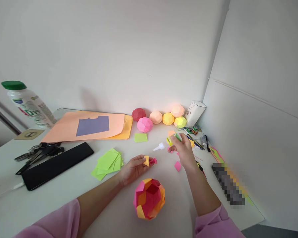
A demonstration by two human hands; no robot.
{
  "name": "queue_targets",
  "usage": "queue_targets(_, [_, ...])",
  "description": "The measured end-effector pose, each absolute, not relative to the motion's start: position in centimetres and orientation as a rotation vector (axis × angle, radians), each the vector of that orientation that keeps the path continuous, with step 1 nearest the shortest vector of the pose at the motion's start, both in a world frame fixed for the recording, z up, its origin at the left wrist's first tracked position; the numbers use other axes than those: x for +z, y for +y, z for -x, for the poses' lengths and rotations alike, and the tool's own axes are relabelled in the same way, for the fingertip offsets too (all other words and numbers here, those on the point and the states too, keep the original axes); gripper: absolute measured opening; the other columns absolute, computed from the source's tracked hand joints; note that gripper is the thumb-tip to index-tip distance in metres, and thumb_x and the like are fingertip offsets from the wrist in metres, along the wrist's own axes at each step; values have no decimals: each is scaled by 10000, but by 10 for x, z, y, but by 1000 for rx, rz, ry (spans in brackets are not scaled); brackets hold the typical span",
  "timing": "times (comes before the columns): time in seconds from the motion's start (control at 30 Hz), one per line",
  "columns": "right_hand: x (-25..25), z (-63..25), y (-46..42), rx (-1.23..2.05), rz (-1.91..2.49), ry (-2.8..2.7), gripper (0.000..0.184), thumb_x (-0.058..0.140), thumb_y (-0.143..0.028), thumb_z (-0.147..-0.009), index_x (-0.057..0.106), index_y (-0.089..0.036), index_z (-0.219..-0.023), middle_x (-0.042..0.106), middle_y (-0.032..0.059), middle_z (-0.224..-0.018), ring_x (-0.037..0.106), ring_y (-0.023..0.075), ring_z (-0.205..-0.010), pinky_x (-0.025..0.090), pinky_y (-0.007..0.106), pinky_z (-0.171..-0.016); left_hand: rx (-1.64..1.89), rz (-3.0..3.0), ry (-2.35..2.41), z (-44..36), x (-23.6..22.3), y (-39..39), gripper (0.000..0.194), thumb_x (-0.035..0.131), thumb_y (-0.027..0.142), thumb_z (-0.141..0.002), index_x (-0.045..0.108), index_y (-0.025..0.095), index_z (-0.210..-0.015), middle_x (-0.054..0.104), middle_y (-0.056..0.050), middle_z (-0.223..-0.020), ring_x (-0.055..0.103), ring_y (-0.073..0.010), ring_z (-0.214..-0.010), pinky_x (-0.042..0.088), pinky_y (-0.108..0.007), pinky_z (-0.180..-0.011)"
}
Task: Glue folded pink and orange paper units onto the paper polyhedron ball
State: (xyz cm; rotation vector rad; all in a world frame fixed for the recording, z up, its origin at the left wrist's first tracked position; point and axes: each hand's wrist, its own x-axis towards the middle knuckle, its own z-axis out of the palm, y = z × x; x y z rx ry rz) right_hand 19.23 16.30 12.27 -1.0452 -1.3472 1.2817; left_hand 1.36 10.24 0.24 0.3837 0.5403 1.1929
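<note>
My left hand (134,168) rests on the white table (72,185) and pinches a small folded paper piece (149,161), yellow and pink. My right hand (182,150) reaches further back and closes on a glue bottle (171,140) with a yellow-green label; its white nozzle (159,146) points left. A pink, red and orange paper ball (149,198) lies close in front of me, between my forearms. Small pink paper scraps (177,166) lie beside the right hand.
Several paper balls (161,118) line the wall beside a white box (195,113). Green paper squares (108,163), orange sheets (89,125), a black case (56,165), keys (38,152) and a bottle (29,105) lie left. Pens and papers (201,140) crowd the right edge.
</note>
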Motion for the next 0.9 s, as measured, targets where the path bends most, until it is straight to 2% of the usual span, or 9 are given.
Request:
queue_targets(0.13, [116,-189,172,1690,1063,-1115,360,635,-528,-759,492,-201,-804,596,-20,-634,653,167,-531,486,234,-435,1208,-351,512,-13,3,103,51,637,137,-802,648,114,-758,733,-134,-962,677,-266,-1033,478,-372,-1023])
queue_targets(0.23, [105,-186,177,2005,1110,-1090,353,510,-539,-858,520,-186,-852,674,29,-702,704,190,-583,530,255,-505,1217,-334,482,-13,4,102,66,616,134,-809,659,112,-765,730,-119,-950,676,-259,-1022,492,-367,-1007])
queue_targets(0.33, [94,-183,180,2155,1129,-1122,374,458,-529,-902,544,-166,-875,711,68,-745,726,204,-629,569,299,-597,1223,-315,476,-13,4,103,87,591,114,-824,660,121,-772,726,-91,-927,682,-212,-976,494,-353,-1004])
queue_targets(0.5, [88,-184,182,2179,1145,-1141,333,488,-474,-913,563,-154,-856,706,57,-674,722,197,-619,595,345,-675,1210,-324,478,-15,5,102,96,599,110,-825,655,119,-747,722,-96,-918,678,-208,-976,481,-340,-1011])
queue_targets(0.73, [88,-188,182,2214,1164,-1253,286,511,-458,-904,531,-175,-868,701,33,-687,727,196,-607,606,342,-640,1199,-374,484,-14,4,101,64,645,110,-801,655,110,-739,721,-103,-867,692,-197,-864,515,-304,-894])
queue_targets(0.9, [84,-188,186,2232,1166,-1258,295,531,-462,-889,531,-173,-830,694,24,-666,726,190,-615,606,339,-658,1203,-383,491,-13,2,102,44,660,119,-783,648,115,-741,730,-122,-938,694,-211,-907,496,-319,-924])
